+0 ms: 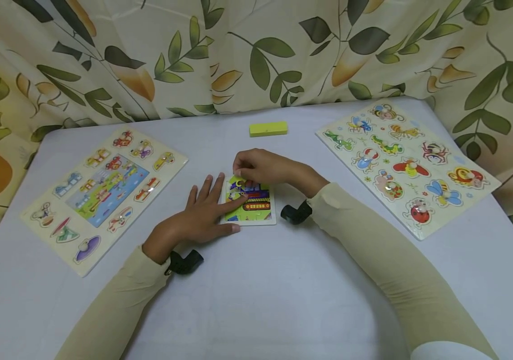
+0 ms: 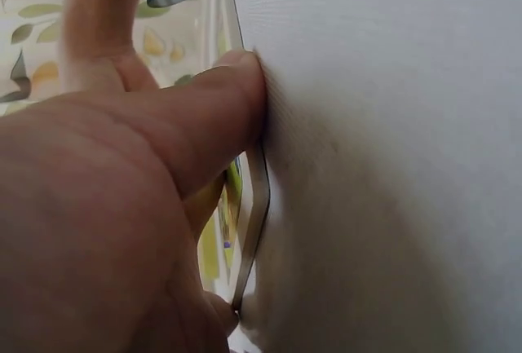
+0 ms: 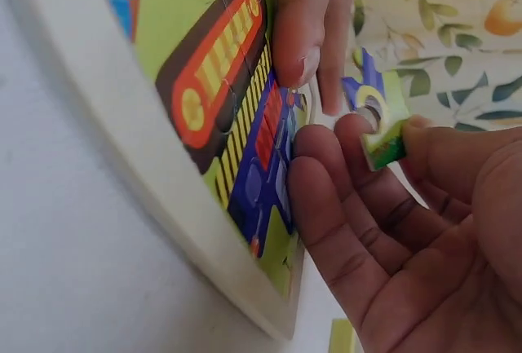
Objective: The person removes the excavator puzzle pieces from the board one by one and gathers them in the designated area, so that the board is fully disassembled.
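Observation:
A small jigsaw puzzle [image 1: 258, 206] in a white-rimmed tray lies mid-table, picturing a blue and red tracked vehicle on green. My left hand [image 1: 195, 217] spreads its straight fingers at the puzzle's left side. One of its fingers reaches over the picture, and the thumb [image 2: 220, 96] touches the tray's near edge. Over the far part of the puzzle, my right hand [image 1: 263, 166] pinches a jigsaw piece [image 3: 385, 121] between thumb and finger. That piece is green, blue and yellow, and the right wrist view shows it tilted up off the tray. The hands partly hide the puzzle's upper left in the head view.
A yellow-green block [image 1: 268, 129] lies beyond the puzzle. At the left is a vehicle peg-puzzle board [image 1: 103, 235]; at the right, an insect board [image 1: 400, 200]. Both lie slanted on the white-covered table [image 1: 256, 300]. A leaf-patterned curtain [image 1: 238, 50] hangs behind the far edge.

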### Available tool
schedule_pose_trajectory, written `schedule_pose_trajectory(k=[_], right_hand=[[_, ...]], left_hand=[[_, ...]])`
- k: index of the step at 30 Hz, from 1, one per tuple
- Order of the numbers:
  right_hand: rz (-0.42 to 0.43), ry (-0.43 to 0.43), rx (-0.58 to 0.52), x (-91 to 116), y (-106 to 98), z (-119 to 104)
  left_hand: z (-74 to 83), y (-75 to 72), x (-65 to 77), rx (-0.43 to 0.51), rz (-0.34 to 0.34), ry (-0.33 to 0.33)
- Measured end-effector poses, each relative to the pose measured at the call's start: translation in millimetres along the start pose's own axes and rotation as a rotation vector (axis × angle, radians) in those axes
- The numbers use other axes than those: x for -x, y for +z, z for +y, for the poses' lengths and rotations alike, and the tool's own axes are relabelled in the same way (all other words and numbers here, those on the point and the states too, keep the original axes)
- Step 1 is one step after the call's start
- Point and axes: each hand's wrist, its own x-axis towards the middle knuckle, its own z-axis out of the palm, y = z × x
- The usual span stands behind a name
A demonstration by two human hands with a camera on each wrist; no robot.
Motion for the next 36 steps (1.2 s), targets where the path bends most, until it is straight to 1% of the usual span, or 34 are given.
schedule_pose_trajectory(k=[5,9,12,15,20,29,32,36], right_hand=[[0.037,0.008,-0.063,6,-2,3],[0.056,0.028,-0.073,12,-7,6],[0.060,0.046,-0.072,16,-12,8],[0.058,0.067,-0.056,20,-18,9],[0.061,0.098,-0.005,28,-26,14],[0.072,0.187,0.013,45,-38,25],[0.060,0.187,0.015,47,-40,28],[0.049,0.185,0.035,49,-40,29]], left_hand=[[3.2,1.4,1.4,0.003,0.013,-0.009],[5.7,0.9,2.4,-0.019,0.033,-0.017],[8.1,-0.2,3.4,-0.042,0.037,-0.026],[10.1,-0.9,4.5,-0.065,0.029,-0.048],[11.5,-0.9,5.9,-0.068,0.030,-0.074],[14.0,-2.6,4.2,-0.036,0.063,-0.028],[15.6,-1.9,0.6,-0.040,0.063,-0.018],[16.8,-0.5,-4.3,-0.023,0.043,-0.022]])
